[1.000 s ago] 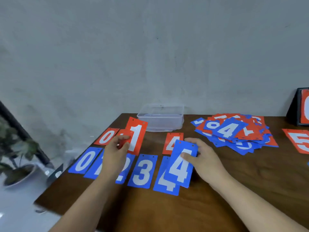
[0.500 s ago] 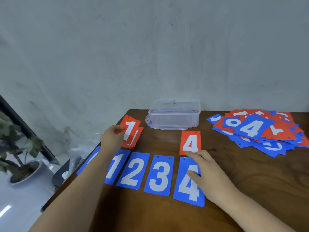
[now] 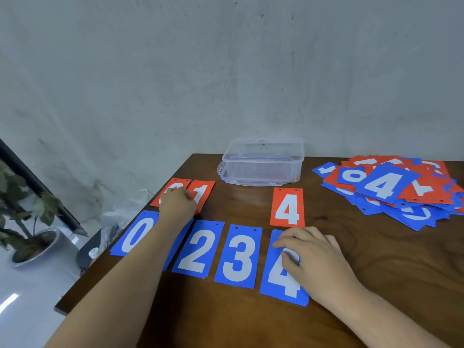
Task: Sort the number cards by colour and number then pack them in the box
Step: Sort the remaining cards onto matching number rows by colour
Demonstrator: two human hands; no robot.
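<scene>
two hands flat on cards, nothing pinched: left hand [image 3: 178,202] presses the red 1 card [image 3: 204,194], right hand [image 3: 310,257] covers the blue 4 card [image 3: 282,280]. brown wooden table [image 3: 376,272], grey wall [image 3: 226,71] behind.

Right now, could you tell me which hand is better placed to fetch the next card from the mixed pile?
The right hand. It rests on the blue 4 card, on the same side as the mixed pile at the table's far right. The left hand is across the table on the red 1 card.

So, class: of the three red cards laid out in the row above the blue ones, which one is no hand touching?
The red 4. It lies alone, just beyond the right hand, while the left hand rests on the other two.
</scene>
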